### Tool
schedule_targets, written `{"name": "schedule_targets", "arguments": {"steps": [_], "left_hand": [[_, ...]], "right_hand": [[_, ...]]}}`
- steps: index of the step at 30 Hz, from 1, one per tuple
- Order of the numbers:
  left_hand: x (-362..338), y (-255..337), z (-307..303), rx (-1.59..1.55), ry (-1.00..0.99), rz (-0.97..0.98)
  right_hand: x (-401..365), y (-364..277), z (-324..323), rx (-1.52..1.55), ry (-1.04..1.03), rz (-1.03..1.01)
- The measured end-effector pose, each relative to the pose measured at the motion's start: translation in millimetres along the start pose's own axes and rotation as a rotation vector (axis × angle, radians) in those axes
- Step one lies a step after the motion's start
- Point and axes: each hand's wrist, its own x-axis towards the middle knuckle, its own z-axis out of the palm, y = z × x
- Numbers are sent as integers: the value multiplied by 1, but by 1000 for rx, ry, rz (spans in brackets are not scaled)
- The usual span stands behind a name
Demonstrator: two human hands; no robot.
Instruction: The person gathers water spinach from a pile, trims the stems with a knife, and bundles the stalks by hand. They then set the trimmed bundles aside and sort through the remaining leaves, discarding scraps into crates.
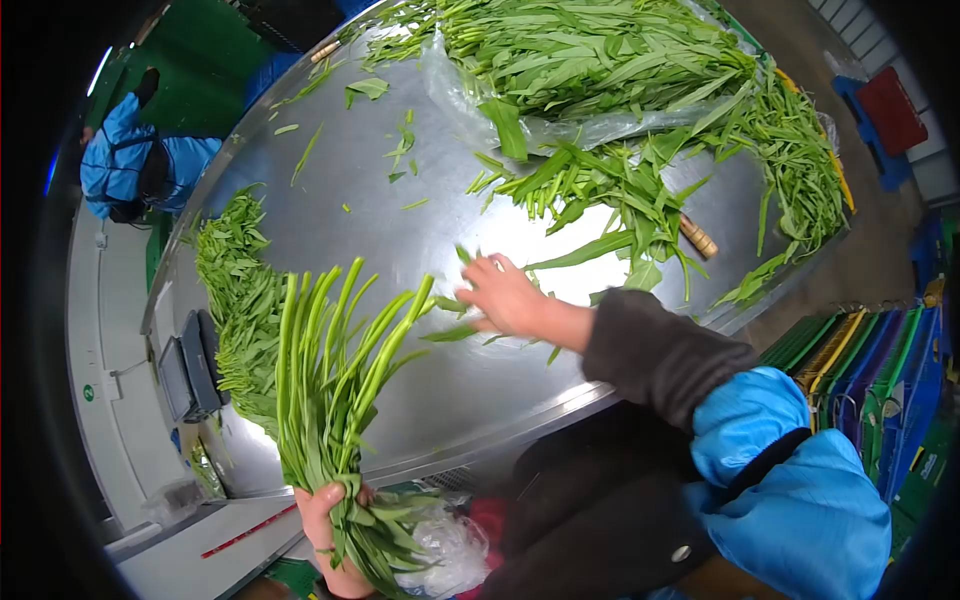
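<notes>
A bunch of long green stems point(335, 370) stands upright in my left hand point(322, 512), which is wrapped round its leafy lower part at the table's front edge. The cut stem ends point up. My right hand point(505, 297) is over the metal table point(350, 215), fingers spread and slightly bent, near some loose leaves; no stem shows firmly in its grasp. Beyond it lies a loose heap of cut greens point(610, 195). A wooden handle point(698, 237) sticks out beside that heap.
A large pile of greens point(600, 55) lies on clear plastic at the back. More greens line the left edge point(240, 300) and right edge point(800, 170). Another wooden handle point(326, 51) lies at the back left. Stacked crates point(870, 370) stand right. A person in blue point(140, 165) is far left.
</notes>
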Motion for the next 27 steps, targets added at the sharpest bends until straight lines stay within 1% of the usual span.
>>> {"name": "schedule_targets", "arguments": {"steps": [1,2,3,4,6,7,8,9,11,12,13,14,15,17,18,19,21,22,23,24,25,26,27], "left_hand": [[7,-2,1,16,-9,8],[17,2,8,40,-104,-34],[24,3,16,22,-108,-37],[32,4,24,47,-156,-19],[48,6,35,110,-264,14],[58,6,41,148,-328,27],[61,12,58,100,-403,75],[70,11,62,88,-406,76],[93,-4,62,418,-601,91],[105,-14,64,559,-634,222],[119,-31,60,702,-659,352],[140,-61,40,932,-661,559],[143,-68,37,931,-641,549],[150,-73,36,1466,-628,417],[152,-79,32,1526,-653,453],[152,-84,27,1527,-634,439],[144,-81,27,1596,-493,709],[138,-76,27,1603,-468,689],[130,-66,31,1633,-464,620],[123,-55,35,1659,-463,556],[116,-46,36,1662,-445,547],[107,-37,37,1650,-426,484],[98,-30,39,1633,-408,419]], "right_hand": [[-28,-6,-8,31,-27,-60],[-57,-7,-19,61,-54,-120],[-85,-2,-28,75,-52,-153],[-111,7,-39,90,-48,-185],[-154,38,-66,51,-90,-28],[-165,47,-90,6,-79,61],[-177,55,-108,-34,-81,166],[-187,60,-122,-44,-87,164],[-198,68,-144,-42,-164,341],[-196,66,-153,-43,-172,330],[-193,61,-162,-40,-202,402],[-189,58,-169,-36,-233,472],[-184,56,-173,-31,-241,453],[-167,52,-175,-1,-244,508],[-155,53,-172,-27,-258,471],[-143,53,-168,-21,-262,450],[-115,54,-158,92,-268,428],[-106,60,-144,58,-232,329],[-98,66,-134,67,-234,306],[-90,72,-126,3,-234,197],[-85,78,-119,-64,-232,89],[-85,86,-111,-23,-281,109],[-84,91,-113,-19,-286,91]]}}
